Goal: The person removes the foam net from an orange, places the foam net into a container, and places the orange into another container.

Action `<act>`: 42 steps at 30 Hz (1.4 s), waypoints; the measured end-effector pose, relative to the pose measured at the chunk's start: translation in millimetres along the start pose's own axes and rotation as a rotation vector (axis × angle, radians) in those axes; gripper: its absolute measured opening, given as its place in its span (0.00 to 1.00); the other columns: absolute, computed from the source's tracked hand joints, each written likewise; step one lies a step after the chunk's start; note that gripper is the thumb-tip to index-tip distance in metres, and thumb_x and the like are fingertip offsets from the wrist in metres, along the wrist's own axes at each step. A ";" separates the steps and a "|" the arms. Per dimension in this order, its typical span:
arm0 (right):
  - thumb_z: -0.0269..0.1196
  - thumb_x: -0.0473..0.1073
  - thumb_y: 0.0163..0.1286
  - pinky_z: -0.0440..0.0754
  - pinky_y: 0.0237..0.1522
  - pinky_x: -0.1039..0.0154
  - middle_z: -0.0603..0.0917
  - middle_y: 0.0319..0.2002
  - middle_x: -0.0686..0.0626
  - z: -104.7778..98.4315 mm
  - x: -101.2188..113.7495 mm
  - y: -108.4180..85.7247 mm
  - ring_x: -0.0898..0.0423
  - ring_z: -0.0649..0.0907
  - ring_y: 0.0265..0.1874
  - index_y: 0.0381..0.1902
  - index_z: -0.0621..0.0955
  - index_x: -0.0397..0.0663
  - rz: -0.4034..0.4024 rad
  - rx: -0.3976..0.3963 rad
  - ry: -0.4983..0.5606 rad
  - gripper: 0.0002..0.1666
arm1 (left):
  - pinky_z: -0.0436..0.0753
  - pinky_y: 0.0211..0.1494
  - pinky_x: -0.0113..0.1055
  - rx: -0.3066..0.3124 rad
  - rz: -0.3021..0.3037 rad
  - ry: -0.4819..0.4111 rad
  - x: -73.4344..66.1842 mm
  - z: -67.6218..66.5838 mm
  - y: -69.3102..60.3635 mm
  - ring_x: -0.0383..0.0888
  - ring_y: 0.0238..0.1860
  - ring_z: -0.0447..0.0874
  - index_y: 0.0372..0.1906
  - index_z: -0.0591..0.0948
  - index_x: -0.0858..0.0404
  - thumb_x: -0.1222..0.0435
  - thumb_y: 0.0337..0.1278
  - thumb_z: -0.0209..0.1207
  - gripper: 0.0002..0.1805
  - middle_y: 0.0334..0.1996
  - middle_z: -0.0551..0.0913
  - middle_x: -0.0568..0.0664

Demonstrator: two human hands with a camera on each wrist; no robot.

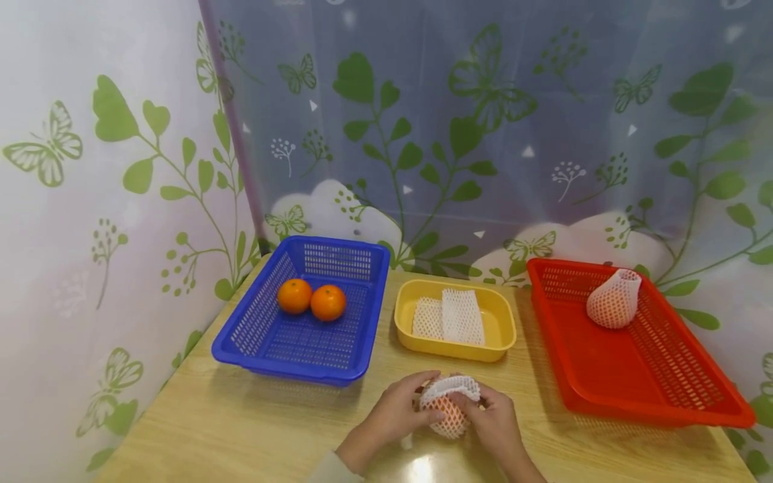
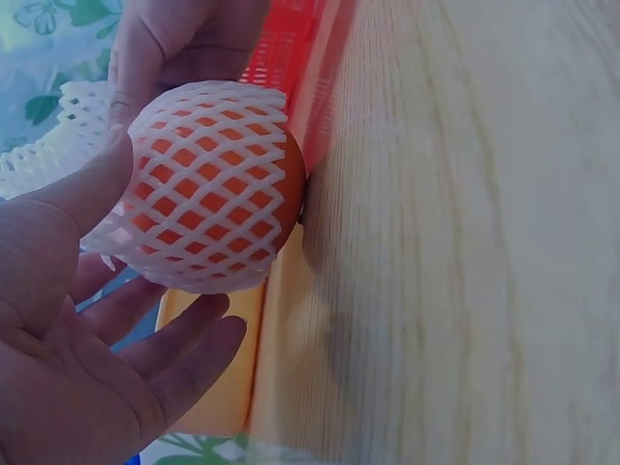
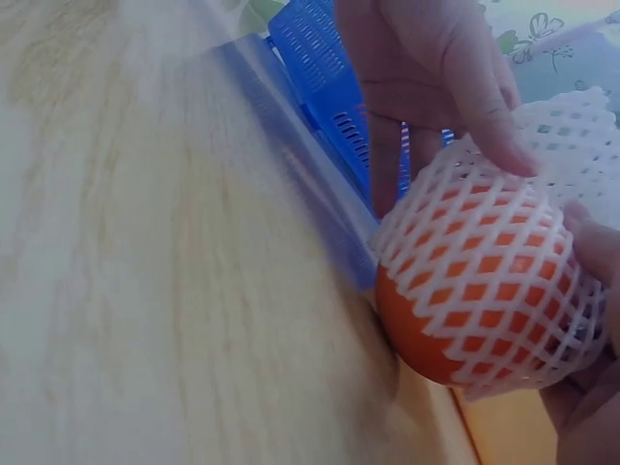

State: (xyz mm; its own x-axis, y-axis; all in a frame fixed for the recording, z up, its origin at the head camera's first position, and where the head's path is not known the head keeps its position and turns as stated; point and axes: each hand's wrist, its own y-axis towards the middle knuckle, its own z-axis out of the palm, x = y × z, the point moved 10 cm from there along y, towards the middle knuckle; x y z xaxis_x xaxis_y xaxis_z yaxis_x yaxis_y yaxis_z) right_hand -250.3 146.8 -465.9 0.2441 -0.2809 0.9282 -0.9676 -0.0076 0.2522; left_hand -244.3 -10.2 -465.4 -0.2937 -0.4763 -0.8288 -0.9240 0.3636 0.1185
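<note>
Round orange fruit (image 2: 294,189), partly covered by white foam-mesh sleeve (image 1: 449,388), is held between left hand (image 1: 398,408) and right hand (image 1: 497,421); sleeved fruit is grasped in each grip, over pale wooden desk (image 1: 181,429), before yellow oval plastic tray (image 1: 453,350).

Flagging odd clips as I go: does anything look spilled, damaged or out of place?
Nothing stands out. Two oranges sit in the blue basket, net sleeves in the yellow tray, a wrapped fruit in the red basket. The held fruit pokes bare past its net, hardly odd mid-handling.
</note>
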 end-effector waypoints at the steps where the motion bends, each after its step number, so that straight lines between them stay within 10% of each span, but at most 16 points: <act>1: 0.71 0.38 0.58 0.82 0.36 0.68 0.88 0.34 0.54 1.0 0.0 0.0 0.64 0.83 0.33 0.37 0.88 0.45 0.004 0.012 0.008 0.08 | 0.80 0.54 0.38 0.002 0.003 0.004 -0.2 0.1 0.0 0.49 0.54 0.80 0.66 0.72 0.59 0.54 0.52 0.69 0.36 0.61 0.77 0.51; 16: 0.68 0.40 0.64 0.75 0.55 0.69 0.78 0.61 0.45 18.8 -12.2 -3.1 0.61 0.78 0.55 0.63 0.75 0.38 0.104 0.253 0.032 0.30 | 0.81 0.49 0.32 -0.051 0.020 -0.007 -1.0 -2.8 -0.6 0.45 0.51 0.80 0.60 0.78 0.58 0.59 0.53 0.69 0.28 0.56 0.80 0.50; 26: 0.71 0.42 0.60 0.76 0.52 0.69 0.83 0.54 0.47 16.2 -15.6 -5.2 0.59 0.79 0.52 0.60 0.78 0.41 0.150 0.242 0.008 0.30 | 0.81 0.46 0.29 -0.129 0.017 -0.020 -0.2 -8.9 -1.3 0.41 0.48 0.80 0.52 0.83 0.59 0.65 0.55 0.67 0.18 0.46 0.82 0.48; 42: 0.72 0.43 0.58 0.77 0.52 0.70 0.83 0.55 0.49 12.6 -14.0 -1.5 0.58 0.79 0.53 0.50 0.84 0.42 0.163 0.185 -0.009 0.22 | 0.79 0.56 0.40 -0.030 -0.031 -0.093 10.5 0.5 -1.7 0.51 0.55 0.78 0.64 0.74 0.61 0.57 0.59 0.64 0.29 0.59 0.76 0.55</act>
State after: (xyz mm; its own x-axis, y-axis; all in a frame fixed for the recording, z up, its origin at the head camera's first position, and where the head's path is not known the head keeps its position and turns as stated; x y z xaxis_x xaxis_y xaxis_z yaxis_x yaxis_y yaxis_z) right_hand -253.1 138.6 -482.7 0.0842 -0.3013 0.9498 -0.9896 -0.1371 0.0442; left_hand -245.8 -15.4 -474.5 -0.2424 -0.4095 -0.8795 -0.9396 0.3249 0.1076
